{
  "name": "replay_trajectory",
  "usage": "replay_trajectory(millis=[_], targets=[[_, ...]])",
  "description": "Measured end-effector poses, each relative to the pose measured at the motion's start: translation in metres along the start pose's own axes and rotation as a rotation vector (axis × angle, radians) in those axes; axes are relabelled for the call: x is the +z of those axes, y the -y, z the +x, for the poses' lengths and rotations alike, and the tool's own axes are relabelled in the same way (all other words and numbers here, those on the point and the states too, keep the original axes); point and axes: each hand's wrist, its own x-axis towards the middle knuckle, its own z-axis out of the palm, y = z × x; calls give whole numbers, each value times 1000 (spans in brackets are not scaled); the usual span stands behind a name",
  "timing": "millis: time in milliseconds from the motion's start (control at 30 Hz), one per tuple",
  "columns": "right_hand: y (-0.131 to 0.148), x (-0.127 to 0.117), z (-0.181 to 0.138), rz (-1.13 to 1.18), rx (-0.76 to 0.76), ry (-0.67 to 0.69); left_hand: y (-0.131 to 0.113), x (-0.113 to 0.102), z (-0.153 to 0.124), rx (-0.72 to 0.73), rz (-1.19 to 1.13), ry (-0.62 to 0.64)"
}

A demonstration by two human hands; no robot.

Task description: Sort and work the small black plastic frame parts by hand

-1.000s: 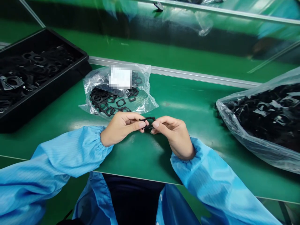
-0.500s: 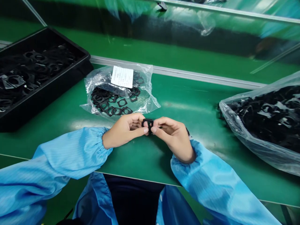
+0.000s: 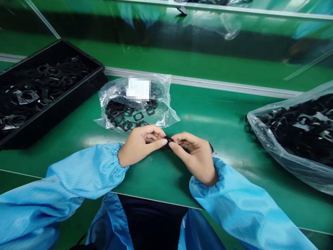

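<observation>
Between my two hands is a small black plastic frame [image 3: 168, 139], held above the green tabletop and tilted nearly edge-on to my view. My left hand [image 3: 142, 143] pinches its left side with thumb and fingertips. On the right side, the thumb and forefinger of my right hand [image 3: 195, 152] grip it too. Fingers cover much of the part. Just beyond the hands lies a clear plastic bag [image 3: 166, 116] with several black square rings [image 3: 138, 116] in it and a pale label [image 3: 138, 89] on top.
A black bin [image 3: 85, 81] full of black parts stands at the left. At the right, a large clear bag [image 3: 262, 133] bulges with more black parts. A metal rail [image 3: 208, 85] and a transparent panel run along the table's back.
The black frame has turned from showing its opening to nearly edge-on. Both hands still hold it. The whole view has shifted slightly, so things appear a little further right and lower.
</observation>
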Motion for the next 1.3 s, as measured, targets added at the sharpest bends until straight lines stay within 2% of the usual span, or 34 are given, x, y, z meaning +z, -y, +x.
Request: replay_trajectory(millis=[200, 333, 667, 800, 967, 1100, 1300], targets=[[-4, -1, 0, -83, -62, -52, -2, 0, -2, 19, 90, -9], [-4, -1, 0, -71, -41, -55, -4, 0, -2, -18, 101, -19], [0, -4, 2, 74, 24, -1, -1, -5, 6, -187, -207, 102], [0, -4, 1, 81, 44, 10, -1, -5, 4, -237, -276, 128], [2, -2, 2, 206, 124, 4, 0, -5, 5, -322, -367, 169], [3, -1, 3, 204, 192, 67, 1, -6, 6, -321, -372, 149], [3, -4, 3, 196, 198, 120, 3, -6, 5, -284, -326, 96]])
